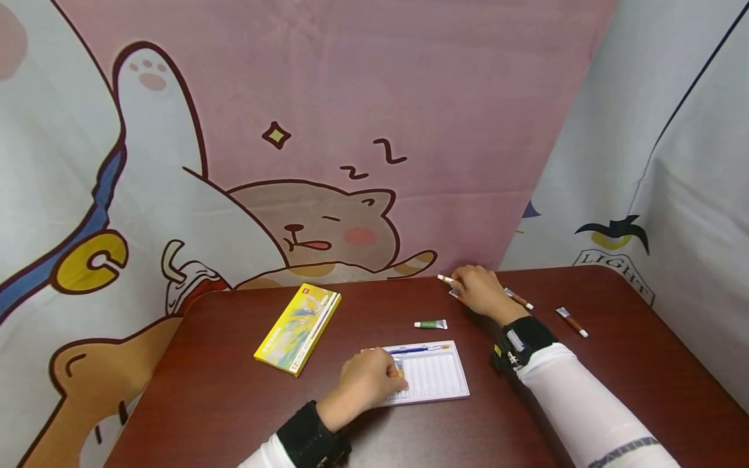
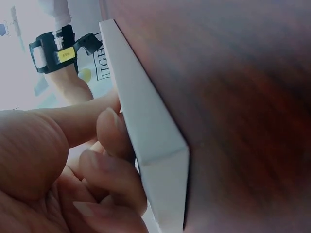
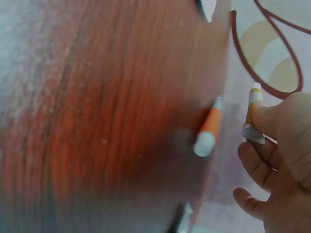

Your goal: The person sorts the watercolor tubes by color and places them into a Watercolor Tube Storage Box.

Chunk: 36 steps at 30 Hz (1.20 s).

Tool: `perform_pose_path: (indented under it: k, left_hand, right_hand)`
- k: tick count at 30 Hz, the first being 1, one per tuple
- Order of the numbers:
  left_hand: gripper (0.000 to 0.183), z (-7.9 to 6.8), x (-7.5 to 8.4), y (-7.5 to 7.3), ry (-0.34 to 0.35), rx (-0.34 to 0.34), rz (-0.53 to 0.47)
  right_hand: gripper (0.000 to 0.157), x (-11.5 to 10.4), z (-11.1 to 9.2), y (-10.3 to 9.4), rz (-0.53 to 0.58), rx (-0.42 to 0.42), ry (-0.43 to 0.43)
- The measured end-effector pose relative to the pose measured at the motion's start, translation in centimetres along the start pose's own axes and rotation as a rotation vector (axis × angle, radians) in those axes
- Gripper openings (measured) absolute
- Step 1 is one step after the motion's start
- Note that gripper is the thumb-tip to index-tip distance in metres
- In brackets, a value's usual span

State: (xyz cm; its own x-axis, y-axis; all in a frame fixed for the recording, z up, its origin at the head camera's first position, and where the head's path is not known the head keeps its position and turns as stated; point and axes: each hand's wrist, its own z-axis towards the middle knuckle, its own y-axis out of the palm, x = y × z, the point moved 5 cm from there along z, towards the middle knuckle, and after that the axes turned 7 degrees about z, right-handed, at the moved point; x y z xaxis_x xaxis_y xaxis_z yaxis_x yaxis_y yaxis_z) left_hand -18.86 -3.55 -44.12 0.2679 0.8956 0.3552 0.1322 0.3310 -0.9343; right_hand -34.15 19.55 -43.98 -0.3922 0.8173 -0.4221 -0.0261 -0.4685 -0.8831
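The white-capped tube (image 3: 255, 98) sat pinched in the right hand (image 1: 481, 290); "LIGHT" was printed on the cloth (image 1: 608, 264) to its right. The left hand (image 1: 367, 380) touched the white tray (image 1: 435, 377), its grip unclear; left of that hand, the yellow box (image 1: 300, 328) bore illegibly small print.

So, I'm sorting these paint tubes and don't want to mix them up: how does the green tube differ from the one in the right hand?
The green tube has a green body; the held tube shows white and yellowish bands. The green tube lies on the table with neither hand on it, while the held tube is pinched in the right hand. Both have a white cap and a flat, silvery end.
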Motion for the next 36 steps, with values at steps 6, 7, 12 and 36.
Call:
perform_pose_path:
  k: [6,7,12,36]
  left_hand:
    - [0.039,-0.2,0.1,-0.5,0.008,0.021,-0.018]
    - [0.038,-0.2,0.2,-0.7,0.012,0.027,-0.026]
    - [0.022,-0.2,0.8,-2.1,0.076,0.096,-0.095]
    - [0.016,-1.2,3.7,-3.3,0.367,0.320,-0.109]
  right_hand:
    - [0.012,-1.4,-1.5,-1.4,0.055,0.061,-0.081]
    - [0.012,-1.7,-2.0,-1.7,0.073,0.063,-0.090]
    - [0.013,-3.2,-4.2,-2.9,0.115,0.073,-0.123]
    - [0.011,-12.1,-11.4,-2.3,0.269,-0.024,-0.396]
